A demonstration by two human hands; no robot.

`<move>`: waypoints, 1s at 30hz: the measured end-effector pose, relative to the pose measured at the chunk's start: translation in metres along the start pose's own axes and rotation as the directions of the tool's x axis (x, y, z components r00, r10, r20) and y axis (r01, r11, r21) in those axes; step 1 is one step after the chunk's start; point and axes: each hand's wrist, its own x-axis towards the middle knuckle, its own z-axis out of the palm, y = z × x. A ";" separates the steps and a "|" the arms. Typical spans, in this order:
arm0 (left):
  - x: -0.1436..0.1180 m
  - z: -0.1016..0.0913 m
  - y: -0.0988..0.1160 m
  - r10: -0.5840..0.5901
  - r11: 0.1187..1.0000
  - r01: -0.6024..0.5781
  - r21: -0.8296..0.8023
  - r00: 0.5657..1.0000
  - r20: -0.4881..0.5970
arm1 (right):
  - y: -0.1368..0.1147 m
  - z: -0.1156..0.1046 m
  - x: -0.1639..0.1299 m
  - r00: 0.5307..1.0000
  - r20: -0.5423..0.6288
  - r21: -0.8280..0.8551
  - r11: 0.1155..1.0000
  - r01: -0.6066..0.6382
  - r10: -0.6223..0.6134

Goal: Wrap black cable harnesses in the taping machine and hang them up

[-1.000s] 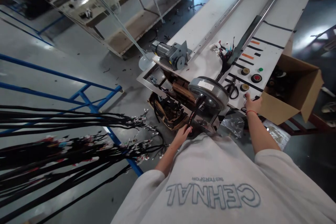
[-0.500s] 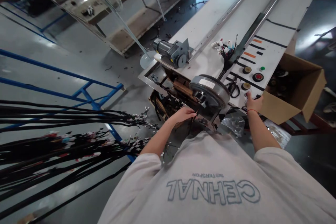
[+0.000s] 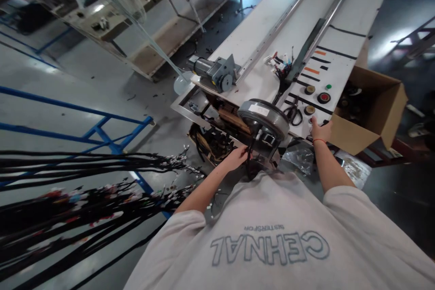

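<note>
left hand (image 3: 238,157) grasping black cable (image 3: 252,147) under wheel (image 3: 263,118); right hand (image 3: 319,130) on panel (image 3: 314,84), grip unclear

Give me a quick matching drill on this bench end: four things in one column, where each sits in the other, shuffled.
Things:
1. left hand
2. right hand
3. scissors
4. cardboard box

Places:
A. open, hanging off the bench's right edge
B. lying on the white panel just right of the round drum
C. at the black cable under the round drum
D. resting on the panel's near corner, below the red button

Pairs: 1-C, 2-D, 3-B, 4-A
</note>
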 end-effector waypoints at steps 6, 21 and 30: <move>-0.004 0.020 -0.024 -0.094 0.966 0.096 -0.240 0.995 0.016 | 0.002 -0.002 -0.002 1.000 0.015 0.049 0.999 0.022 -0.023; -0.046 0.044 0.001 -0.114 0.981 0.169 0.091 0.895 -0.431 | 0.007 0.001 0.006 1.000 0.019 0.097 0.995 0.007 -0.009; -0.024 0.038 0.028 -0.264 0.838 0.438 0.325 0.847 -0.461 | 0.003 -0.002 0.002 1.000 0.016 0.086 0.996 -0.006 0.004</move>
